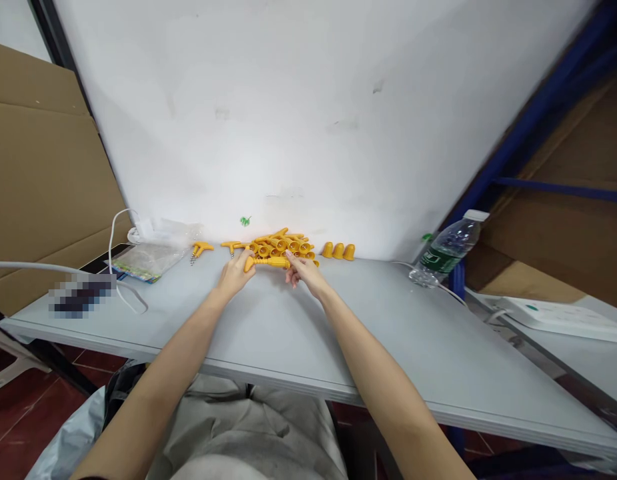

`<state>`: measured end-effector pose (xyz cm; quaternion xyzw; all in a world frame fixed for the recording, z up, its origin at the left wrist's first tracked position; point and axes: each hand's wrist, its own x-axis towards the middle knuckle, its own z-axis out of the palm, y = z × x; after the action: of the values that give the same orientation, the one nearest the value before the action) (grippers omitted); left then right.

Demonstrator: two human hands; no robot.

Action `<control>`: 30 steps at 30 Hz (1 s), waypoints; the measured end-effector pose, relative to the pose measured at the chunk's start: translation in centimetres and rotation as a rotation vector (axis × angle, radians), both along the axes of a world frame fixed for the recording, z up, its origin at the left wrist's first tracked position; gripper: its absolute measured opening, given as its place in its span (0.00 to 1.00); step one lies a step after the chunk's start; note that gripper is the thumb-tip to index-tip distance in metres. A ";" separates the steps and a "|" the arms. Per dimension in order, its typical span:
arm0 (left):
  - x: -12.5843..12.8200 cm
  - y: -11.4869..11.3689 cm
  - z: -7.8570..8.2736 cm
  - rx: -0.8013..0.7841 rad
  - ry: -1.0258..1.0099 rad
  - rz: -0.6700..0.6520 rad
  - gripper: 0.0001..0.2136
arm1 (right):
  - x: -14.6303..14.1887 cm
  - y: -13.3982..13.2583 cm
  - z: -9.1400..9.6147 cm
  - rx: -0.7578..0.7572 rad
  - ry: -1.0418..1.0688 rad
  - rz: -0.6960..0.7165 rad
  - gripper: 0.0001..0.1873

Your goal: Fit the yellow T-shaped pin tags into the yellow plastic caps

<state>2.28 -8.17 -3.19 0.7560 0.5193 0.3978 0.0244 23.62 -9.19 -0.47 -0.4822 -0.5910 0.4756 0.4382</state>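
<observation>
A yellow plastic corkscrew (271,261) lies level between my two hands, just in front of a pile at the wall. My left hand (233,272) is closed around its T-shaped handle end. At the other end, my right hand (304,270) grips the wider part between thumb and fingers. Behind them is the pile of similar yellow corkscrews (281,245), several with their round hollow ends facing me. Left of it lie two yellow T-handles with metal spirals, one a corkscrew handle (202,247) farther out. Three yellow bell-shaped caps (339,251) stand in a row on the right.
Clear plastic bags (155,257) and a white cable (111,243) lie on the grey table (283,333) at left, near a cardboard box (43,160). A water bottle (448,250) leans at right beside a blue frame. A white power strip (563,319) sits farther right.
</observation>
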 end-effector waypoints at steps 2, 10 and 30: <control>0.0 0.0 0.1 -0.020 -0.008 -0.008 0.13 | -0.1 -0.1 0.2 -0.019 -0.024 -0.027 0.31; -0.4 0.5 -0.3 -0.022 -0.064 -0.061 0.15 | 0.9 0.0 0.2 0.019 0.000 0.019 0.26; -0.4 0.3 -0.4 -0.026 -0.075 -0.112 0.12 | 1.3 0.3 -0.1 0.066 0.082 0.006 0.22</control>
<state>1.86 -7.87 -3.58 0.7681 0.4800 0.4170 0.0756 24.96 -8.88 -0.55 -0.4459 -0.5891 0.4766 0.4764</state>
